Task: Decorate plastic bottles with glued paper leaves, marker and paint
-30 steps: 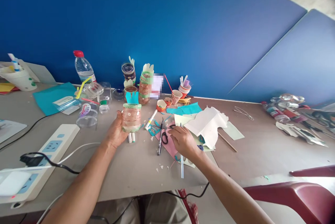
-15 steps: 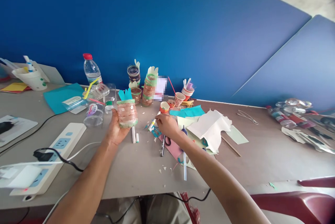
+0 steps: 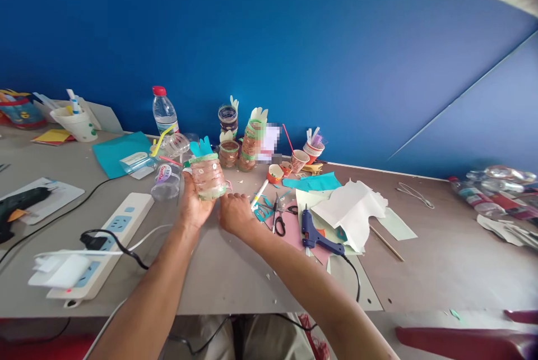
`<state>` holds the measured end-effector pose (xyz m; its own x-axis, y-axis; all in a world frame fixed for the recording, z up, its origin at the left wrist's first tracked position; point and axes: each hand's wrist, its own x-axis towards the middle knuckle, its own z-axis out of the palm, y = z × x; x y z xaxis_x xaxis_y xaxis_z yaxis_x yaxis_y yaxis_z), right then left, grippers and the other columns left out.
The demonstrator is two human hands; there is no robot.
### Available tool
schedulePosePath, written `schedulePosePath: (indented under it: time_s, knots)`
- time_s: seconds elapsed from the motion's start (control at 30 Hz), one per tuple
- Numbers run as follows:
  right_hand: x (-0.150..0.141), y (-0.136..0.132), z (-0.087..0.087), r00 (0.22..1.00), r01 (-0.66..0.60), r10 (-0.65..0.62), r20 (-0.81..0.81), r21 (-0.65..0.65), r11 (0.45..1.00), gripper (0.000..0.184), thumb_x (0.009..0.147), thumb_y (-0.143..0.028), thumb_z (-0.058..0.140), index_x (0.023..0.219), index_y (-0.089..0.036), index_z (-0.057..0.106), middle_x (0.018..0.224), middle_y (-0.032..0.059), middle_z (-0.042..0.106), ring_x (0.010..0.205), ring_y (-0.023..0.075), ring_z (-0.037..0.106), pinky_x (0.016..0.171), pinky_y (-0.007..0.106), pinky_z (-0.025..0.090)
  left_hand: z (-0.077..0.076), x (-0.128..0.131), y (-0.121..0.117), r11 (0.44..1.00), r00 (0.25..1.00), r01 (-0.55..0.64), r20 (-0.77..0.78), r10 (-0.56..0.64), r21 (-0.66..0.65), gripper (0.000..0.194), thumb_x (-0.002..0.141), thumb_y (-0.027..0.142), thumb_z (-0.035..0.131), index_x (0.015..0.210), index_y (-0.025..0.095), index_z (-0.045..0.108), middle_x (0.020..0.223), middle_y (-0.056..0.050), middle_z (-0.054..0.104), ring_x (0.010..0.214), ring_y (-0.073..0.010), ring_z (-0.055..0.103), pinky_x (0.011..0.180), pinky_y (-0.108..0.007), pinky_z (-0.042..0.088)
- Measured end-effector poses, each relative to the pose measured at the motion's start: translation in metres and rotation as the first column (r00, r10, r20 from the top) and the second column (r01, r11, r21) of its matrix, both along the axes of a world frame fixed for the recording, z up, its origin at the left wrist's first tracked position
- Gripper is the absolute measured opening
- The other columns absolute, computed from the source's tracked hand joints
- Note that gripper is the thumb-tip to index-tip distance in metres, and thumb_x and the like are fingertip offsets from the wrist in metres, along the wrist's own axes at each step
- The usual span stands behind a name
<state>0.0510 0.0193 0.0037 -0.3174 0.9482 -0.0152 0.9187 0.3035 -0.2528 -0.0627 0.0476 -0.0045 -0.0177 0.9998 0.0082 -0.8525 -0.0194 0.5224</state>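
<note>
The left hand (image 3: 195,203) grips a brown-wrapped jar (image 3: 205,176), green at the rim and with blue paper rising from its top, above the near part of the table (image 3: 227,281). The right hand (image 3: 237,213) is just beside the jar's lower right side, back upward and fingers curled; whether it holds anything I cannot tell.

Close by on the right, crowding that side, lie one white marker (image 3: 259,194), one pair of scissors (image 3: 280,227) and one blue glue gun (image 3: 316,234), its nozzle pointing away from the person. Against the jar's left side, in the view, sits a clear plastic cup (image 3: 166,183) with a label.

Behind the jar stand three decorated containers: one dark (image 3: 227,118), one short brown (image 3: 229,155) and one tall brown (image 3: 252,144). Farther right are one crumpled white paper (image 3: 351,211) and one thin stick (image 3: 386,243); farther left, one power strip (image 3: 126,217), one red-capped bottle (image 3: 163,110) and one white cup (image 3: 78,126) holding pens.
</note>
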Motion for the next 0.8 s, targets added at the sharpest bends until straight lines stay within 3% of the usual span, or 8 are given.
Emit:
schedulePosePath:
  time_s: [0.13, 0.2, 0.27, 0.37, 0.47, 0.57, 0.67, 0.8]
  knots:
    - [0.022, -0.002, 0.000, 0.998, 0.053, -0.054, -0.042, -0.030, 0.998, 0.056, 0.084, -0.013, 0.054, 0.140, -0.012, 0.053, 0.103, 0.0165, 0.077, 0.092, 0.0299, 0.072, 0.086, 0.042, 0.048, 0.001, -0.001, -0.001, 1.000, 0.999, 0.028, 0.030, -0.028, 0.007, 0.058, 0.093, 0.067, 0.049, 0.111, 0.017, 0.073, 0.097, -0.007, 0.078, 0.083, -0.0194, 0.072, 0.075, -0.032, 0.061]
    - [0.045, -0.006, 0.003, 0.915, 0.118, -0.157, -0.372, -0.125, 0.985, 0.057, 0.083, -0.016, 0.049, 0.139, -0.020, 0.057, 0.097, 0.0085, 0.076, 0.087, 0.0256, 0.070, 0.083, 0.037, 0.048, 0.001, -0.001, -0.001, 0.998, 0.997, 0.057, 0.052, -0.058, 0.010, 0.057, 0.095, 0.066, 0.049, 0.116, 0.018, 0.071, 0.100, -0.008, 0.078, 0.084, -0.0198, 0.073, 0.076, -0.033, 0.061]
    - [0.070, -0.012, 0.010, 0.663, 0.085, -0.244, -0.708, -0.252, 0.964, 0.043, 0.079, -0.022, 0.048, 0.115, -0.021, 0.071, 0.082, 0.0040, 0.071, 0.077, 0.0221, 0.065, 0.078, 0.034, 0.048, 0.000, 0.000, 0.000, 0.996, 0.995, 0.087, 0.045, -0.087, -0.013, 0.055, 0.096, 0.064, 0.048, 0.118, 0.018, 0.069, 0.102, -0.008, 0.077, 0.087, -0.0196, 0.073, 0.078, -0.033, 0.061]
    - [0.097, -0.023, 0.025, 0.080, -0.106, -0.252, -0.964, -0.259, 0.960, 0.026, 0.076, -0.036, 0.054, 0.092, -0.020, 0.068, 0.060, 0.0005, 0.054, 0.057, 0.0195, 0.052, 0.062, 0.035, 0.046, -0.007, 0.007, -0.001, 0.990, 0.990, 0.129, -0.046, -0.132, -0.058, 0.054, 0.096, 0.064, 0.048, 0.114, 0.019, 0.070, 0.103, -0.007, 0.078, 0.093, -0.0193, 0.073, 0.079, -0.031, 0.061]
    - [0.104, -0.035, 0.040, -0.145, -0.067, -0.141, -0.979, -0.132, 0.989, 0.026, 0.074, -0.041, 0.059, 0.094, -0.024, 0.060, 0.066, -0.0008, 0.050, 0.057, 0.0179, 0.048, 0.064, 0.037, 0.047, -0.015, 0.015, -0.004, 0.986, 0.970, 0.167, -0.175, -0.168, -0.019, 0.056, 0.089, 0.068, 0.056, 0.109, 0.018, 0.072, 0.099, -0.008, 0.078, 0.096, -0.0206, 0.073, 0.081, -0.031, 0.060]
    - [0.096, -0.043, 0.040, -0.198, -0.011, -0.015, -0.980, -0.014, 1.000, 0.029, 0.073, -0.042, 0.067, 0.095, -0.028, 0.055, 0.070, -0.0028, 0.047, 0.059, 0.0165, 0.047, 0.064, 0.035, 0.047, -0.019, 0.021, -0.009, 0.974, 0.930, 0.226, -0.305, -0.205, 0.035, 0.064, 0.078, 0.072, 0.068, 0.107, 0.015, 0.073, 0.099, -0.010, 0.077, 0.093, -0.0214, 0.073, 0.083, -0.033, 0.060]
    - [0.084, -0.046, 0.026, -0.131, -0.017, 0.053, -0.990, 0.056, 0.998, 0.031, 0.084, -0.058, 0.060, 0.092, -0.028, 0.054, 0.063, -0.0049, 0.042, 0.055, 0.0159, 0.046, 0.059, 0.033, 0.046, -0.018, 0.023, -0.014, 0.967, 0.899, 0.248, -0.385, -0.209, 0.053, 0.071, 0.070, 0.075, 0.073, 0.105, 0.014, 0.075, 0.097, -0.012, 0.077, 0.087, -0.0225, 0.073, 0.079, -0.034, 0.060]
    - [0.074, -0.048, 0.001, -0.040, 0.065, 0.140, -0.989, 0.137, 0.988, 0.048, 0.091, -0.067, 0.048, 0.102, -0.024, 0.066, 0.075, 0.0028, 0.060, 0.072, 0.0212, 0.061, 0.072, 0.040, 0.052, -0.014, 0.026, -0.017, 0.963, 0.881, 0.267, -0.413, -0.230, 0.035, 0.070, 0.071, 0.076, 0.071, 0.102, 0.013, 0.076, 0.094, -0.013, 0.077, 0.088, -0.0248, 0.073, 0.078, -0.036, 0.060]
